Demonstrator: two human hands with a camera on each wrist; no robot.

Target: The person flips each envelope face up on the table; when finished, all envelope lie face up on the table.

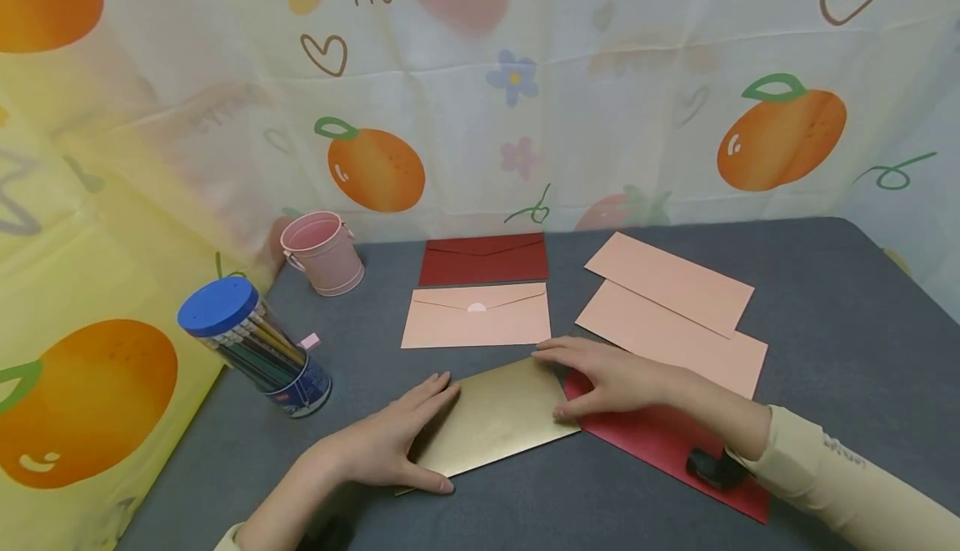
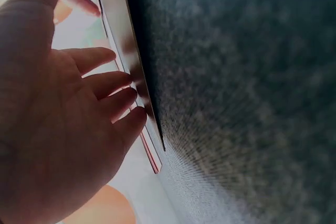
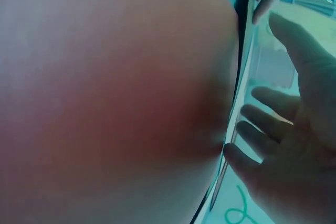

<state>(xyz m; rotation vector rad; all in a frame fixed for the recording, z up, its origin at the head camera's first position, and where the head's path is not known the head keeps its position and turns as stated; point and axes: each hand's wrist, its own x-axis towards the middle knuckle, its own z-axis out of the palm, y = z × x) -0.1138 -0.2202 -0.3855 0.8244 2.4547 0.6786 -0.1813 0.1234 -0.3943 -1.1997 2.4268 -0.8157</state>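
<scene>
Left hand (image 1: pixel 408 443) and right hand (image 1: pixel 607 376) are both at the gold envelope (image 1: pixel 498 413), fingers spread and only lightly bent. The left hand is wide, its thumb at the near left corner and its fingers reaching along the left end. The right hand is also wide, its fingers at the far right corner and its thumb by the right end. In both wrist views the fingers are loosely bent, apart from one another.

The gold envelope lies slantwise on the grey table (image 1: pixel 847 301), its right end farther from the person than its left. That right end meets a red envelope (image 1: pixel 652 443), which runs under the right forearm; whether they overlap cannot be told. A black band (image 1: pixel 716 468) shows at the right wrist.

Beyond the hands, a pink envelope (image 1: pixel 442 322) with a white seal (image 1: pixel 477 308) lies just in front of a dark red one (image 1: pixel 483 263). To the right, one plain pink envelope (image 1: pixel 667 284) partly covers another (image 1: pixel 660 333). At the left stand a pencil tub (image 1: pixel 281 359) with a blue lid (image 1: pixel 217 305) and a pink bucket (image 1: pixel 326 259).
</scene>
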